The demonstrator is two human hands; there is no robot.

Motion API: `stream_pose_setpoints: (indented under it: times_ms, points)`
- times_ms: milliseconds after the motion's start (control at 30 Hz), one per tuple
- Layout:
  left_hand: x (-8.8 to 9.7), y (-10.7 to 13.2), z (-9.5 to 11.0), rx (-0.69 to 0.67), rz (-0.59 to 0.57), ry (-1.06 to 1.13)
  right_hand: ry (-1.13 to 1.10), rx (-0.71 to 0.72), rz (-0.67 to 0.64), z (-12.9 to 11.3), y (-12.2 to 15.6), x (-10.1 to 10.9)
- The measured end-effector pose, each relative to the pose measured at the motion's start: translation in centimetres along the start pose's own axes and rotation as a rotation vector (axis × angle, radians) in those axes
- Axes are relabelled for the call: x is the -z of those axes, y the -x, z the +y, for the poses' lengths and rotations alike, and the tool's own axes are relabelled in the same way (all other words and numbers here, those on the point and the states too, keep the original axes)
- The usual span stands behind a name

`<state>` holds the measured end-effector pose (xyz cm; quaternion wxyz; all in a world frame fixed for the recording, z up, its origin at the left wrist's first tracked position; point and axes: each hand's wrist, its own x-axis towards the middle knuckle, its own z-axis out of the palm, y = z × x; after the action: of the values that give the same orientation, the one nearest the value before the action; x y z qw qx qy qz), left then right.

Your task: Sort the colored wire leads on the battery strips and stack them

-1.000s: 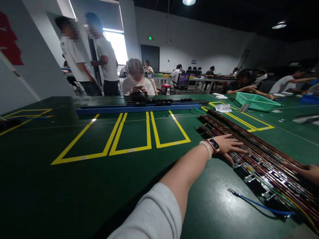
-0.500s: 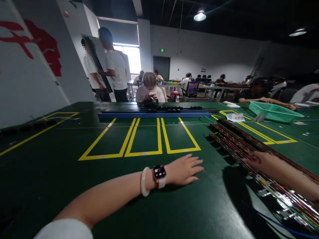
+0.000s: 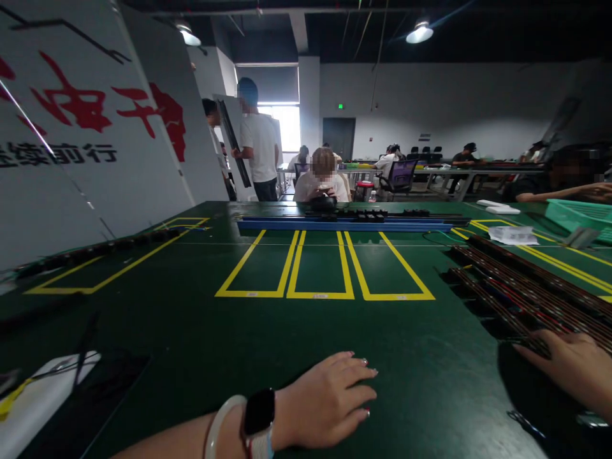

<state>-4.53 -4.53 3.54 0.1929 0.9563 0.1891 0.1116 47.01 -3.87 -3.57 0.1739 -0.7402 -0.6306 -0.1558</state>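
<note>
Left hand [image 3: 327, 398] is palm down, fingers loosely spread, nothing in it, on or just over the green table [image 3: 191, 344]. Right hand [image 3: 571, 363] is at the near edge of the strips [image 3: 535, 290] lying on the table's right side, can't really tell if it's gripping them tbh. Blue rail [image 3: 344, 225] lies across the far end of the yellow outlines [image 3: 320, 296]

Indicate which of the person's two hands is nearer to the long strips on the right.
The right hand, whose fingers are at the long strips. The left hand, with a watch on its wrist, is apart from them.
</note>
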Motion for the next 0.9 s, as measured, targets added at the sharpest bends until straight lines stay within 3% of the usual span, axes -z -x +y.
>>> stream_pose_setpoints:
  times_ms: [133, 267, 367, 500, 700, 800, 900]
  points:
    - [-0.7, -0.1, -0.3, -0.052, 0.002, -0.028, -0.072, 0.043, -0.062, -2.5, 0.4, -0.4]
    - [-1.1, 0.3, -0.4, -0.09, 0.015, -0.064, -0.212, 0.221, -0.163, -8.6, 0.0, 0.2]
    - [-1.4, 0.3, -0.5, -0.129, 0.048, -0.109, -0.19, 0.344, -0.264, -15.7, -1.4, 1.3]
    - [-1.8, 0.3, -0.6, -0.213, 0.08, -0.191, -0.11, 0.511, -0.307, -27.0, -4.0, 2.6]
    - [-2.0, 0.5, -0.8, -0.317, 0.054, -0.271, -0.19, 0.806, -0.291, -42.4, -6.3, 1.6]
    - [-1.9, 0.5, -0.8, -0.312, 0.043, -0.287, -0.253, 0.934, -0.292, -48.6, -6.2, 0.5]
    - [-1.7, 0.5, -0.8, -0.276, 0.016, -0.285, -0.295, 1.019, -0.275, -52.2, -5.8, 0.1]
